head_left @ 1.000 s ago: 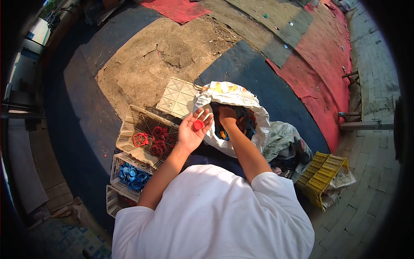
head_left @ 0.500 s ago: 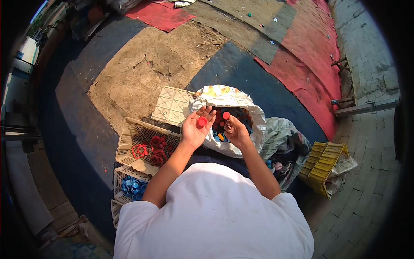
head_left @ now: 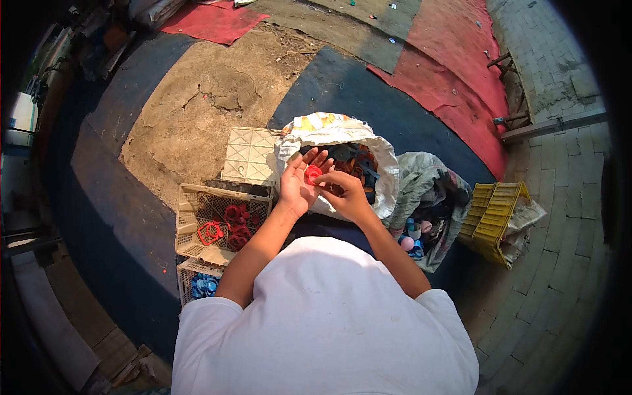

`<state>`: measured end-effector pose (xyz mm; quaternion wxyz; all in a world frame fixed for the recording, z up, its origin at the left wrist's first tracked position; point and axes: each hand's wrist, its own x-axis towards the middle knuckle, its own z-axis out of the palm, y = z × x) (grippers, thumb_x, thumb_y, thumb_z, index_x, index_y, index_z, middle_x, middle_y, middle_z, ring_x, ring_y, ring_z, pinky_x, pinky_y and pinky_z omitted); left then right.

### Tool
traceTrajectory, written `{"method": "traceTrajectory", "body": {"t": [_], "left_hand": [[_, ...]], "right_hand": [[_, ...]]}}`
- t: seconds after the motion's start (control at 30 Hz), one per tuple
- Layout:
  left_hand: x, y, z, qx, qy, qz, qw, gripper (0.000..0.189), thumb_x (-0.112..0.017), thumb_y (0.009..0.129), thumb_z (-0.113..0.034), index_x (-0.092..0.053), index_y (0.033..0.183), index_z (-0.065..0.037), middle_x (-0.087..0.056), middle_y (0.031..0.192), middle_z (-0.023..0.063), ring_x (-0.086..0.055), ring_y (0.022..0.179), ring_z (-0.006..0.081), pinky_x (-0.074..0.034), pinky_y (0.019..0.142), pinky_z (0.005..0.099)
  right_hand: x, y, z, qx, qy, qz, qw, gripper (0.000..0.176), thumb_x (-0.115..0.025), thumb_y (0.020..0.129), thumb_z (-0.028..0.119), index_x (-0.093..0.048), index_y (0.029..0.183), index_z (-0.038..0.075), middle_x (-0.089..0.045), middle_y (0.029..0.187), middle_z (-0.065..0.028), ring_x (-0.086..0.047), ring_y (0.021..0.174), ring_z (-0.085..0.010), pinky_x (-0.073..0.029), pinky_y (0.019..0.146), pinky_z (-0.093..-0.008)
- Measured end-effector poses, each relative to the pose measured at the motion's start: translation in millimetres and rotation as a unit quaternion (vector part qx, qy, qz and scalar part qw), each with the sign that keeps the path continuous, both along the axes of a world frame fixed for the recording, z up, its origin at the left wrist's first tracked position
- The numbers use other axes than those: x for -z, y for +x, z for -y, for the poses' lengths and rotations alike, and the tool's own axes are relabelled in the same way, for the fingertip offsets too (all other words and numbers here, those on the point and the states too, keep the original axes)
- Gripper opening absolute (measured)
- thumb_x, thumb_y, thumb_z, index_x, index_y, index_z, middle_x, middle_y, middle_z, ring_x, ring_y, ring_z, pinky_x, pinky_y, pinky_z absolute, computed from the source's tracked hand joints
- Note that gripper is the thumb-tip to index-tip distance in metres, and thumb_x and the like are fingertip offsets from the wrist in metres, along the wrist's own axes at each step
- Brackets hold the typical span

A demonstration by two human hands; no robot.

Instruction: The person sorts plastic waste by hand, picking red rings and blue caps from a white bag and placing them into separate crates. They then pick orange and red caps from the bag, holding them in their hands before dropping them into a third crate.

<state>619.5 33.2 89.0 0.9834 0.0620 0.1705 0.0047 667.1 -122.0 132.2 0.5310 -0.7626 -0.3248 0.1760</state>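
Note:
Palm up, my left hand [head_left: 300, 184] has red caps [head_left: 313, 174] lying on it, its fingers spread and slightly curled. The fingers of my right hand [head_left: 343, 192] are pinched together at the edge of these caps, touching them. Whether a separate cap is between those fingertips is hard to make out. Both hands are over the near left rim of a white sack [head_left: 388, 172], which holds mixed caps, orange, blue and dark ones among them.
A beige crate [head_left: 191, 247] with red pieces stands left, with a crate of blue caps [head_left: 205, 284] below it. A pale upturned crate [head_left: 249, 155] lies behind. At right are a grey-green sack [head_left: 421, 172] and yellow crates [head_left: 484, 214].
My right hand has moved left from over the sack opening to my left palm, bringing its red cap to the one there. The view has shifted slightly.

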Motion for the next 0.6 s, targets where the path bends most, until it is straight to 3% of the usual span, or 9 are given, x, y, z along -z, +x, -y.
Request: {"method": "traceTrajectory", "body": {"t": [0.13,0.17,0.27,0.33,0.5,0.6], "left_hand": [[8,-6,0,0.005,-0.028,-0.038,0.999,0.03,-0.052,0.103,-0.029,-0.063,0.118,-0.004,-0.066,0.125,0.0147,-0.065,0.114,0.031,-0.051,0.107,0.0464],[17,-8,-2,0.003,-0.006,-0.029,1.0,0.028,-0.052,0.103,-0.027,-0.067,0.112,-0.005,-0.067,0.125,0.0157,-0.065,0.113,0.03,-0.049,0.109,0.0469],[17,-18,-15,-0.016,-0.009,-0.024,1.0,0.027,-0.053,0.103,-0.026,-0.068,0.111,-0.005,-0.067,0.126,0.0163,-0.066,0.111,0.0294,-0.052,0.107,0.0461],[12,-25,-23,-0.042,-0.019,-0.01,0.999,0.028,-0.053,0.102,-0.024,-0.068,0.114,-0.004,-0.066,0.128,0.0177,-0.065,0.113,0.0307,-0.053,0.105,0.0454],[10,-39,-34,-0.072,-0.041,0.007,0.997,0.029,-0.051,0.103,-0.023,-0.068,0.116,-0.003,-0.064,0.131,0.0186,-0.062,0.121,0.034,-0.053,0.106,0.0463],[9,-45,-34,-0.076,-0.046,-0.003,0.996,0.03,-0.051,0.104,-0.024,-0.067,0.115,-0.002,-0.063,0.133,0.0184,-0.061,0.122,0.0344,-0.052,0.107,0.047]], "right_hand": [[-7,1,5,-0.093,0.018,0.041,0.995,0.028,-0.076,0.082,-0.001,-0.075,0.109,0.006,-0.072,0.089,-0.0052,-0.064,0.075,-0.0068,-0.047,0.063,-0.0223],[-7,4,10,-0.058,0.056,0.019,0.997,0.03,-0.076,0.081,0.002,-0.075,0.11,0.008,-0.074,0.09,-0.0049,-0.063,0.069,-0.0096,-0.049,0.06,-0.0269],[24,29,21,0.127,0.13,-0.068,0.981,0.017,-0.067,0.094,0.005,-0.073,0.11,0.003,-0.071,0.08,-0.0017,-0.06,0.068,-0.0041,-0.045,0.06,-0.0212],[60,52,26,0.224,0.033,-0.068,0.972,0.017,-0.066,0.093,0.011,-0.073,0.107,0.003,-0.068,0.072,-0.0032,-0.063,0.067,-0.007,-0.047,0.059,-0.0251],[113,61,12,0.095,-0.254,0.025,0.962,0.024,-0.069,0.085,0.026,-0.076,0.104,0.013,-0.076,0.095,-0.012,-0.073,0.09,-0.0304,-0.057,0.081,-0.0399],[132,55,-18,0.034,-0.379,0.041,0.924,0.022,-0.065,0.087,0.024,-0.076,0.104,0.017,-0.075,0.092,-0.0131,-0.072,0.09,-0.0344,-0.057,0.081,-0.0432]]}}
